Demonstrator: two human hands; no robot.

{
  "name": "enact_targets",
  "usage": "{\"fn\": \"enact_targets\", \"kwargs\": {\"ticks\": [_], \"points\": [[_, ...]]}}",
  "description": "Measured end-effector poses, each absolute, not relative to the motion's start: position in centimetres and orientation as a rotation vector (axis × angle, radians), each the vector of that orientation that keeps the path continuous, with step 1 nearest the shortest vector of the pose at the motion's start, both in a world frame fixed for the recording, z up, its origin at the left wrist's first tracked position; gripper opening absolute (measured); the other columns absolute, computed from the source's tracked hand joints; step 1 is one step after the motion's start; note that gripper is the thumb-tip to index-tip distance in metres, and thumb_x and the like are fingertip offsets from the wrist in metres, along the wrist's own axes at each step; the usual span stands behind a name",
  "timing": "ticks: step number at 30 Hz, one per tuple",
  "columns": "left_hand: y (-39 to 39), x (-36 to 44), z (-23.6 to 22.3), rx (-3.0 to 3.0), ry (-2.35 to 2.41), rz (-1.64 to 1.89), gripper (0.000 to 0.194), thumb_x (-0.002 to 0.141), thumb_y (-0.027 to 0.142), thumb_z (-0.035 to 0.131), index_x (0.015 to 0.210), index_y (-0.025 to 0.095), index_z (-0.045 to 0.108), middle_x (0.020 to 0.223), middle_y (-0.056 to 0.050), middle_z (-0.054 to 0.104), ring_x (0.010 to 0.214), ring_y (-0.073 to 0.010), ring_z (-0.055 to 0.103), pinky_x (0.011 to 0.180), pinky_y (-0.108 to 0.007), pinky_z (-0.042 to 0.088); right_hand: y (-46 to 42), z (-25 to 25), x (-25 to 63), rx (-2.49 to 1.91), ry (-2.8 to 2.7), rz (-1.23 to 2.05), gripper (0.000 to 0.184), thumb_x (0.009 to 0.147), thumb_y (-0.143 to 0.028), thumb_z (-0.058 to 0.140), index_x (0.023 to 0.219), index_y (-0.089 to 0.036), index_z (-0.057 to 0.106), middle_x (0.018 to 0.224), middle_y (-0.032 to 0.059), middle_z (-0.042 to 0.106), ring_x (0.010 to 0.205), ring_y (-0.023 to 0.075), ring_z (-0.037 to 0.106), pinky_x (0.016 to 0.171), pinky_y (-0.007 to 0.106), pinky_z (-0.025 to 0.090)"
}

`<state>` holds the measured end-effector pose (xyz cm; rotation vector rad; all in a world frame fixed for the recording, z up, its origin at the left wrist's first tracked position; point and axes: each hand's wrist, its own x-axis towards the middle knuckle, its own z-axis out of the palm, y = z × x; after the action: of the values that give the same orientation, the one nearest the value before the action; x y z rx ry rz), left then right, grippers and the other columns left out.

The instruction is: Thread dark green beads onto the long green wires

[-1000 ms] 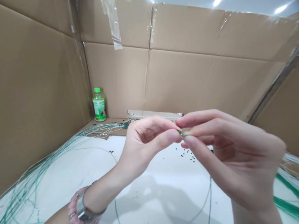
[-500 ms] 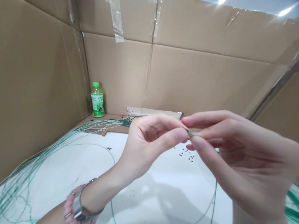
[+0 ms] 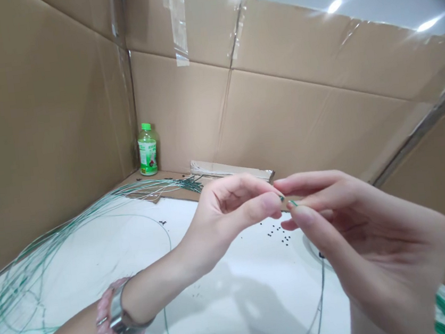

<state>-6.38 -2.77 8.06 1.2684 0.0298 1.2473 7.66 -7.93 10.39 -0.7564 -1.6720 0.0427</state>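
1. The left hand (image 3: 231, 214) and right hand (image 3: 368, 231) meet mid-air, fingertips clamped on a thin green coated wire (image 3: 292, 202) above the white table (image 3: 95, 246).
2. Tiny black beads (image 3: 278, 234) lie scattered beneath; loose green wire loops (image 3: 22, 310) lie left.

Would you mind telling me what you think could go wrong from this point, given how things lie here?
The short green wire end pinched between the left hand and right hand looks tiny, so it could slip and be lost among the small black bits on the white surface. The loose green wires lie in open loops, so they might tangle or catch on the pink beaded bracelet.
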Motion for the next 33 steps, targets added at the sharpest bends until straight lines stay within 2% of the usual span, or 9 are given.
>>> {"fn": "enact_targets", "kwargs": {"ticks": [5,10,14,28,33], "points": [[-2.8,-6.4,7.9,1.281,0.058,1.246,0.006,0.079,0.022,0.07,0.074,0.019,0.07,0.072,0.0,0.067,0.07,-0.0105,0.063,0.067,-0.021,0.051,-8.1,10.7,7.7,-0.723,-1.699,0.058,0.016,0.073,-0.004,0.065,0.071,-0.02,0.067,0.085,0.0035,0.07,0.07,0.0157,0.067,0.049,0.022,0.056],[-2.8,-6.2,8.0,1.288,0.021,1.287,0.005,0.08,0.017,0.068,0.076,0.018,0.07,0.071,0.001,0.065,0.07,-0.008,0.062,0.067,-0.018,0.052,-8.1,10.8,7.7,-0.711,-1.74,0.091,0.018,0.072,-0.001,0.065,0.072,-0.019,0.067,0.088,0.0038,0.07,0.075,0.0164,0.067,0.053,0.023,0.057],[-2.9,-6.2,8.1,1.297,0.032,1.309,0.004,0.079,0.019,0.069,0.075,0.019,0.07,0.071,0.0,0.065,0.069,-0.0084,0.061,0.066,-0.018,0.052,-8.0,10.7,7.6,-0.692,-1.728,0.111,0.018,0.07,0.0,0.066,0.072,-0.018,0.067,0.088,0.0047,0.07,0.076,0.0174,0.067,0.052,0.024,0.056],[-3.1,-6.2,8.4,1.226,0.06,1.253,0.007,0.078,0.023,0.071,0.073,0.019,0.071,0.07,0.003,0.064,0.068,-0.005,0.059,0.066,-0.012,0.05,-8.0,10.6,6.6,-0.69,-1.557,0.051,0.018,0.075,-0.005,0.064,0.072,-0.022,0.068,0.076,0.0019,0.069,0.074,0.0176,0.066,0.048,0.026,0.054],[-3.2,-6.0,8.4,1.218,0.075,1.25,0.007,0.077,0.023,0.071,0.072,0.019,0.071,0.072,0.001,0.066,0.068,-0.0073,0.06,0.066,-0.015,0.051,-8.1,10.8,6.2,-0.75,-1.539,-0.043,0.019,0.074,-0.006,0.064,0.068,-0.024,0.066,0.073,0.0002,0.069,0.07,0.016,0.065,0.044,0.026,0.051]]}}
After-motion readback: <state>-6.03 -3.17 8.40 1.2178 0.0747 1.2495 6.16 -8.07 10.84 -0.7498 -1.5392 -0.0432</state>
